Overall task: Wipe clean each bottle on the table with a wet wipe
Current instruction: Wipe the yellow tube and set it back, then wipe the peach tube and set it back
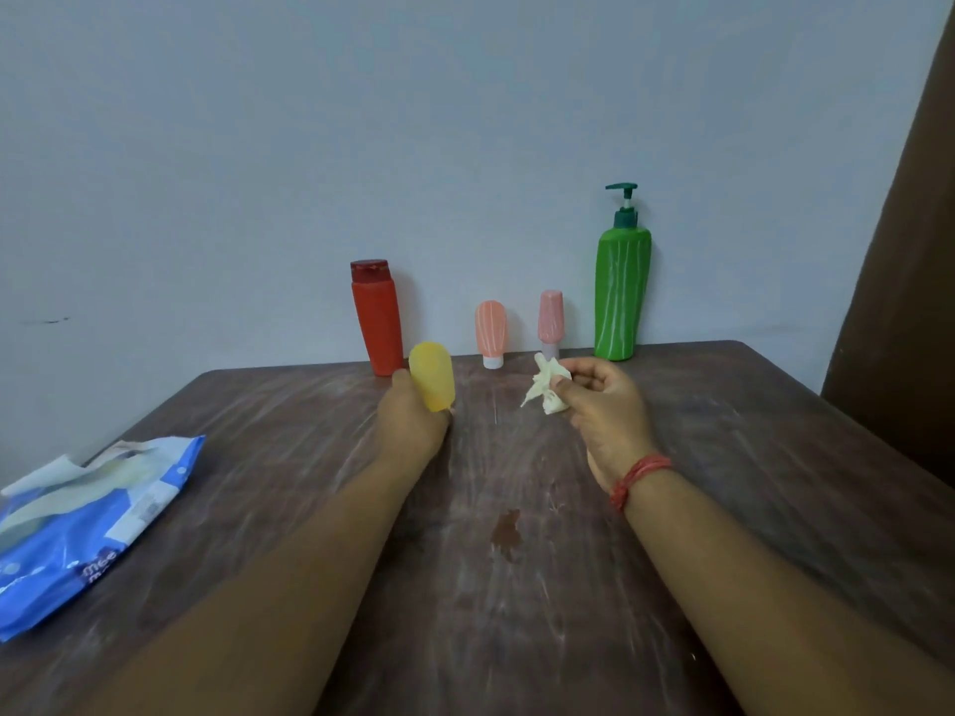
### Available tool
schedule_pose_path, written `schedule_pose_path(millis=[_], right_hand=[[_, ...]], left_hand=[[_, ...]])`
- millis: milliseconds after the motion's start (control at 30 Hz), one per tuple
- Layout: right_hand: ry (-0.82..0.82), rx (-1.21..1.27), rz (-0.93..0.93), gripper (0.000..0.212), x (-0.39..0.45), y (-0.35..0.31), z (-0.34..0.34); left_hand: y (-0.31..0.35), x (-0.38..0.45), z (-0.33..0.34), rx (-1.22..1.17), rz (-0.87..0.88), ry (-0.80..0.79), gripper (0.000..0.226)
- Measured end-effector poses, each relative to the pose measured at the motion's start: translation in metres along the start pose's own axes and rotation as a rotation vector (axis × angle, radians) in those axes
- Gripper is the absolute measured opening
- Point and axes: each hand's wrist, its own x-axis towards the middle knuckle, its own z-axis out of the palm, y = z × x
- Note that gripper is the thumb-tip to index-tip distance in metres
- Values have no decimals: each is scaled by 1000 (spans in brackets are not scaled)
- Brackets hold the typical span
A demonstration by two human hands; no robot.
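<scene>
Wipes pack [77,529], blue, lay at bench [310,509] left edge. Left hand [413,421] gripped yellow bottle [432,375]; right hand [604,405] pinched crumpled wet wipe [548,387]. Red bottle [377,317], orange bottle [490,330], pink bottle [550,320], green pump bottle [621,286] stood along far edge.

Both of your forearms are bare, with no sleeves showing anywhere up to the lower edge of the frame. On your right wrist, right of centre, you wear a red thread band [641,479] wound round several times. Your left hand [413,413] and right hand [610,410] are bare.
</scene>
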Motion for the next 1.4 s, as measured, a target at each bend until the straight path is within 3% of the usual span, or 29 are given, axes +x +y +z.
schedule_pose_path(millis=[533,967,1400], right_hand=[[-28,181,-13,17,22,26,4],[-65,203,19,15,20,26,4],[-82,200,35,16,17,23,6]], left_hand=[[4,100,59,129,-62,64,42],[5,112,69,152,-155,109,48],[6,113,68,181,-128,77,50]])
